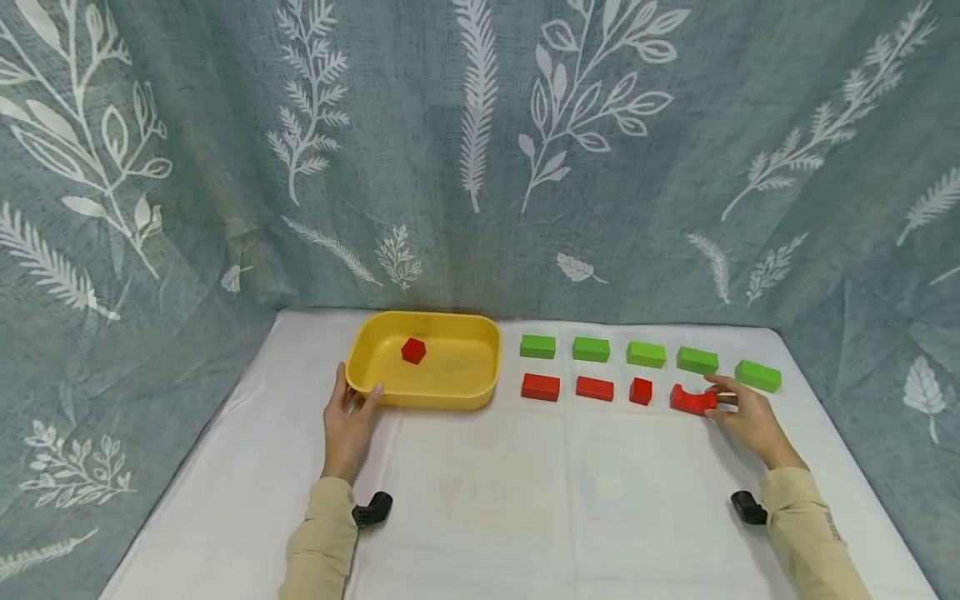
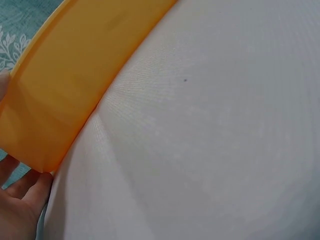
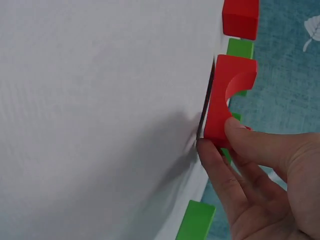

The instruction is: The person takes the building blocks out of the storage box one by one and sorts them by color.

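Observation:
At the left, a yellow tray [image 1: 420, 402] with rounded corners stands on the white-covered table. My left hand [image 1: 351, 425] grips its near left corner, thumb at the front rim and fingers along the left side. Inside the tray lies a small red block [image 1: 413, 351]. On the right, my right hand [image 1: 750, 421] pinches one end of a red arch block [image 3: 220, 100] between thumb and fingers. The block's curved notch faces away from me. Beyond that hand sits a green block [image 1: 758, 376] at the end of a row.
Several green blocks [image 1: 592, 349] form a back row right of the tray. Before them lie a red block [image 1: 541, 387], a thinner red block [image 1: 595, 388] and a small red block [image 1: 641, 392]. A patterned teal curtain [image 1: 480, 250] hangs behind the table.

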The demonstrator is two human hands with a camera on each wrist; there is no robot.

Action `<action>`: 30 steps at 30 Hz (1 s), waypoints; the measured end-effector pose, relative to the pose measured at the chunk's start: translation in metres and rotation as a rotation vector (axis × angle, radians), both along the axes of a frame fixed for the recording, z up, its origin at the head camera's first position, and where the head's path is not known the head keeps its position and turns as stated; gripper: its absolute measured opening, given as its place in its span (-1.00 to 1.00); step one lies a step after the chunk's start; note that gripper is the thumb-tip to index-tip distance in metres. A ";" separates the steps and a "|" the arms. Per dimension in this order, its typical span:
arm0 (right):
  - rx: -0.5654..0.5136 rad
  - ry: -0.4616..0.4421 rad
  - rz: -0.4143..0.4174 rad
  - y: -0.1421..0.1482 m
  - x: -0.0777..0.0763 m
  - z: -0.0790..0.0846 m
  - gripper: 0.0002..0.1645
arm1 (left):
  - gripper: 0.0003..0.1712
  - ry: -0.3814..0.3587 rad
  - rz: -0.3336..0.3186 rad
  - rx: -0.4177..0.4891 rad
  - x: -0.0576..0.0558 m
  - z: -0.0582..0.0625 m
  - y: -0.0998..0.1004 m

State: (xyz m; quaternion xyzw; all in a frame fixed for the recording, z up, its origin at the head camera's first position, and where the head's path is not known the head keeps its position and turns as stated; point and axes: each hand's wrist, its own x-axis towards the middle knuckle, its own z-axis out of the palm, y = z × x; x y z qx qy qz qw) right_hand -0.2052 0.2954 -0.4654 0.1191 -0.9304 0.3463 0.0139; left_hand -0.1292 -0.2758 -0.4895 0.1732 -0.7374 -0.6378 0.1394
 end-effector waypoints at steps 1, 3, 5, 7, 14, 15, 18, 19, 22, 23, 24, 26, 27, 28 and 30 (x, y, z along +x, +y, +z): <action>0.004 -0.005 -0.007 0.001 0.000 -0.001 -0.30 | 0.02 0.000 0.000 -0.002 0.000 -0.001 0.000; 0.016 -0.017 -0.023 0.001 0.001 -0.002 -0.28 | 0.02 -0.002 0.001 -0.007 0.000 -0.003 0.001; 0.021 -0.023 -0.032 0.002 0.001 -0.002 -0.25 | 0.03 -0.006 0.000 -0.012 -0.001 -0.004 0.001; 0.016 -0.035 -0.033 0.003 0.001 -0.001 -0.21 | 0.02 -0.016 0.002 -0.020 -0.002 -0.004 0.001; -0.003 -0.017 -0.017 0.002 0.003 0.006 -0.14 | 0.01 -0.014 0.012 -0.016 0.000 -0.002 0.001; -0.007 -0.005 -0.017 0.002 0.004 0.008 -0.16 | 0.01 -0.013 0.011 -0.014 0.000 -0.003 0.000; -0.017 0.050 -0.019 -0.004 0.003 0.015 -0.27 | -0.01 0.000 0.008 -0.008 0.001 -0.001 -0.001; -0.014 0.073 -0.023 -0.007 0.003 0.017 -0.30 | -0.01 0.002 0.007 -0.004 0.002 -0.001 -0.002; -0.021 0.147 -0.033 -0.018 0.000 0.020 -0.38 | -0.02 0.005 0.003 0.014 0.003 0.001 -0.003; -0.030 0.176 -0.035 -0.023 -0.001 0.021 -0.40 | -0.02 0.003 0.002 0.021 0.003 0.001 -0.003; -0.042 0.202 -0.038 -0.028 -0.002 0.021 -0.43 | -0.02 0.002 -0.001 0.026 0.003 0.002 -0.003; -0.079 0.249 -0.034 -0.039 -0.005 0.021 -0.47 | -0.02 0.004 -0.010 0.035 0.003 0.003 -0.003; -0.097 0.266 -0.027 -0.044 -0.006 0.021 -0.48 | -0.02 0.003 -0.012 0.035 0.003 0.003 -0.003; -0.113 0.278 -0.019 -0.050 -0.007 0.021 -0.49 | -0.02 0.001 -0.015 0.033 0.003 0.003 -0.002; -0.129 0.294 0.007 -0.063 -0.008 0.021 -0.50 | -0.02 -0.006 -0.018 0.030 0.002 0.003 -0.001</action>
